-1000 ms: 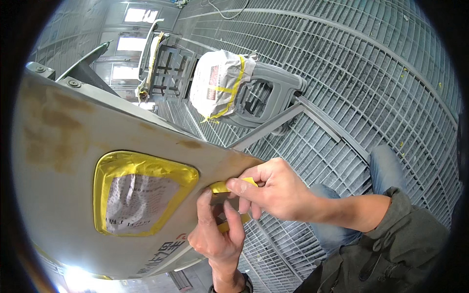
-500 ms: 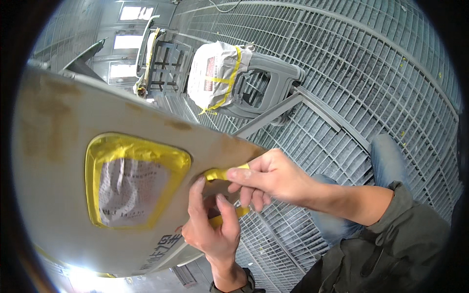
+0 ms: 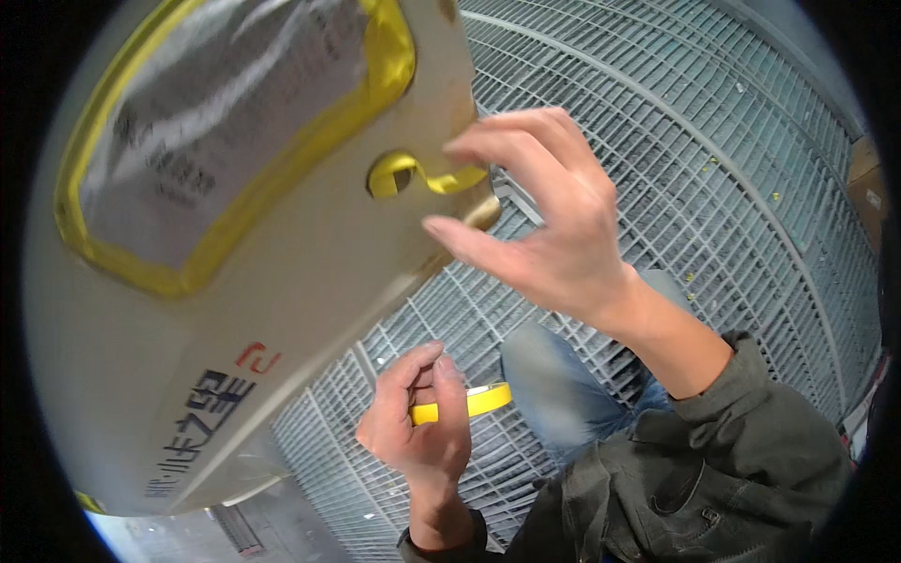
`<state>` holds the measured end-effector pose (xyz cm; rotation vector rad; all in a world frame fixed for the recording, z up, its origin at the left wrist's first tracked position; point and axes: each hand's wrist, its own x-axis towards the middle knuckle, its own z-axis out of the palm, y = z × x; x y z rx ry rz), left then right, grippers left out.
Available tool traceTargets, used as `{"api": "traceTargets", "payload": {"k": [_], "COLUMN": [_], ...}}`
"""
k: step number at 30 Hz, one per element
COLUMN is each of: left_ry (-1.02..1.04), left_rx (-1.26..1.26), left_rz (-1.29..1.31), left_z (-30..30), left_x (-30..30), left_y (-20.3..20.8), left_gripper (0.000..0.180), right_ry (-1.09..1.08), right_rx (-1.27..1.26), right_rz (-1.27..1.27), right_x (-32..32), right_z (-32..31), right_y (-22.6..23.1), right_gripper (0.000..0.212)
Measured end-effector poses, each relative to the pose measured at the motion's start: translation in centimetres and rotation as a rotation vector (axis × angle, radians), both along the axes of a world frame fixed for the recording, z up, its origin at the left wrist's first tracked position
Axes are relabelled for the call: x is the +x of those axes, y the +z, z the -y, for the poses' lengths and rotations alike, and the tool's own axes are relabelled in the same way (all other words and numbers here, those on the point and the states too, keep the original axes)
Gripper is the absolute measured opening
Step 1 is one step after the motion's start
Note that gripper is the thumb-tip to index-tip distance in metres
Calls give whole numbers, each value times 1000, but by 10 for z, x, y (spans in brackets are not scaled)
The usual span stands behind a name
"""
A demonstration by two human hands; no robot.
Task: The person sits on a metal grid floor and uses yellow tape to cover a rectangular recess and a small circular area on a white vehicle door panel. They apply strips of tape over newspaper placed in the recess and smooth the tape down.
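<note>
My left hand is closed around a roll of yellow masking tape, below the edge of a large pale vehicle panel. My right hand hovers by the panel's right edge, thumb and fingers spread, holding nothing. Between its fingertips and the panel, a loose curl of yellow tape strip runs from a small round opening. Yellow tape covers part of that opening, with a dark gap left in its middle. Farther left, a paper sheet covers a large window-like area, bordered by yellow tape.
Metal floor grating spreads beneath and beyond the panel, dotted with yellow scraps. My knee in blue jeans is just right of the tape roll. A cardboard box stands at the far right.
My right hand has let go of the tape strip and opened. My left hand has drawn down from the panel with the roll. The view has swung, so the panel looks nearer.
</note>
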<state>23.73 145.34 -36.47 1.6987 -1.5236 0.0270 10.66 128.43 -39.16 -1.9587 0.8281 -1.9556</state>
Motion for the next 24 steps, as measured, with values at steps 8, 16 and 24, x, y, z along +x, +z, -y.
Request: {"api": "traceTargets", "payload": {"k": [8, 16, 24], "left_ry": [-19, -17, -8], "left_rx": [14, -6, -29], "left_rz": [-201, -221, -258], "left_z": [-32, -46, -45], "left_x": [9, 30, 35], "left_y": [-9, -17, -21], "left_gripper": [16, 15, 14], "right_ry": [128, 282, 350], "right_rx": [357, 541, 661], "right_rz": [241, 510, 626], "right_x": [31, 51, 54], "right_z": [-16, -28, -38], "right_y": [-3, -1, 9], "right_gripper": [15, 23, 26]}}
